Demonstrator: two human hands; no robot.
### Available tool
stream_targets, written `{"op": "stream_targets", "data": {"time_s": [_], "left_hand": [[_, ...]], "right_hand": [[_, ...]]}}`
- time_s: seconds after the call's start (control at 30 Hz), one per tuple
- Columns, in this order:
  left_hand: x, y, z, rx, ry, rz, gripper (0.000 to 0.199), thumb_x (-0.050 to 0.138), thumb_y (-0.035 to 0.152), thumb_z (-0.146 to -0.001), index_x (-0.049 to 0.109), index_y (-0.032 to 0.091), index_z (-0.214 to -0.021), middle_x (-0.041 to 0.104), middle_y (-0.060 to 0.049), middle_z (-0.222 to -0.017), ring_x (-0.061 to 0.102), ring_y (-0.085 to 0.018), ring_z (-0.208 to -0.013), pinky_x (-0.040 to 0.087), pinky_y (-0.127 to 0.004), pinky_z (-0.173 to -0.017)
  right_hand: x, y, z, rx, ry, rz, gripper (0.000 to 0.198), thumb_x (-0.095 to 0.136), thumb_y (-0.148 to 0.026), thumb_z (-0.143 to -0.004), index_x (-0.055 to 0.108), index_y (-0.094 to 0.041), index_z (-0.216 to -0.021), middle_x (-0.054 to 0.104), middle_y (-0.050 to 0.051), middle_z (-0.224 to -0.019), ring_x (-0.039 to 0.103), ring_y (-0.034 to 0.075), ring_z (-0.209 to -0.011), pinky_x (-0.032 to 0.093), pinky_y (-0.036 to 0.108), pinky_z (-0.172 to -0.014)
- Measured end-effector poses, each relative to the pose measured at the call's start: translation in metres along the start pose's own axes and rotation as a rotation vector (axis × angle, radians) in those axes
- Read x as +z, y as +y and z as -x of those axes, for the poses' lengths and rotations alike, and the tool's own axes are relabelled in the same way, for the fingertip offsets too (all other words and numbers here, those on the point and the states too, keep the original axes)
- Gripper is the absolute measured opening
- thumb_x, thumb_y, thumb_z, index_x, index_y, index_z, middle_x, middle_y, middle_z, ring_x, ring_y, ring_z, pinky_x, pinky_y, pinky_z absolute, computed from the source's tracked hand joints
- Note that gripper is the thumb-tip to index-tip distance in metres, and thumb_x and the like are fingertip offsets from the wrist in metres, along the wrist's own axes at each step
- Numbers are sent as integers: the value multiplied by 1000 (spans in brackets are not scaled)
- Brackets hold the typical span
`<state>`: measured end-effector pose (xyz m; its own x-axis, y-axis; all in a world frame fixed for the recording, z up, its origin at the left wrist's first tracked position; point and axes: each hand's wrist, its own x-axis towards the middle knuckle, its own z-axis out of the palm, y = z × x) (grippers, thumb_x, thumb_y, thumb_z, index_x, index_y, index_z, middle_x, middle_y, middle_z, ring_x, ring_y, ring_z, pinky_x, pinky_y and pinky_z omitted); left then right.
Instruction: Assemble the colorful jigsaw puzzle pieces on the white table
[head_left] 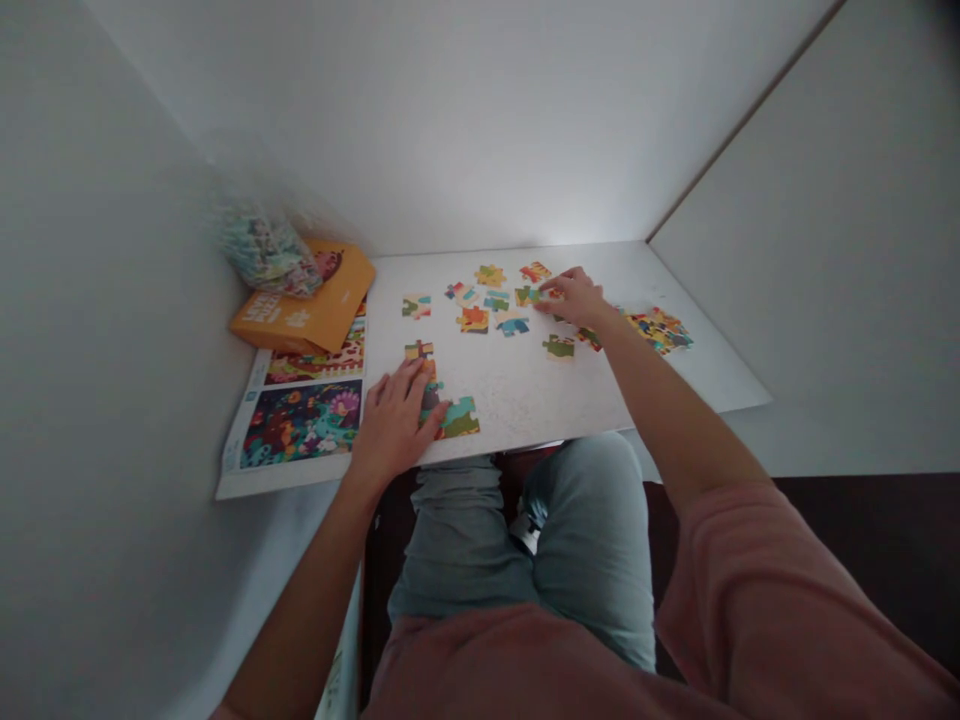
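Note:
My left hand (394, 415) lies flat with its fingers apart over a small group of joined puzzle pieces (460, 418) near the table's front edge. Part of that group is hidden under the palm and fingers. Farther back on the right, my right hand (577, 298) bends its thumb and fingers down around a puzzle piece, which they partly cover. Just left of the fingertips is a green and blue piece (523, 296). Loose pieces surround this hand, among them an orange one (535, 272), a yellow one (490, 275) and a green one (559, 347).
On the left, an orange box (315, 310) supports a clear bag of puzzle pieces (270, 250). Beneath the box is a printed picture sheet (304, 425). A heap of pieces (664, 330) sits at the right of the white table (547, 400). Walls stand behind and beside it.

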<state>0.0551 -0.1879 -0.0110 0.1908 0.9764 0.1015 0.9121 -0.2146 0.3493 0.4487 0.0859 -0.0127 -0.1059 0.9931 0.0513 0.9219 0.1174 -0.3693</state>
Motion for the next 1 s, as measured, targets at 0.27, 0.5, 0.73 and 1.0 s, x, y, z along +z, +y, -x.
{"op": "stream_targets", "data": {"time_s": [0.27,0.5,0.73,1.0], "left_hand": [[8,-5,-1,19,24,14,74,55,61,-129,58,29,-196,58,-17,-204,51,-42,-194,42,-70,-159],[3,2,-2,-10,-16,17,75,55,54,-128,59,24,-196,54,-17,-207,47,-43,-196,37,-70,-163],[0,7,-2,-14,-45,-40,75,53,52,-130,57,15,-196,51,-22,-208,44,-40,-198,34,-65,-163],[1,4,-3,-5,-37,-18,77,55,55,-129,56,16,-196,51,-21,-209,43,-38,-198,31,-61,-163]], "right_hand": [[10,-3,23,-63,165,-592,62,104,-72,-89,63,-36,-117,75,2,-98,72,32,-98,64,53,-96],[24,-54,113,-318,-26,-1006,68,108,-75,-87,79,-36,-134,72,-2,-96,62,22,-80,52,39,-72],[42,-79,165,-219,-229,-987,55,111,-72,-86,82,-34,-114,83,0,-98,73,24,-88,60,40,-81],[39,-94,184,-247,-229,-703,49,93,-79,-100,88,-31,-112,84,3,-95,65,26,-83,58,44,-80]]}}
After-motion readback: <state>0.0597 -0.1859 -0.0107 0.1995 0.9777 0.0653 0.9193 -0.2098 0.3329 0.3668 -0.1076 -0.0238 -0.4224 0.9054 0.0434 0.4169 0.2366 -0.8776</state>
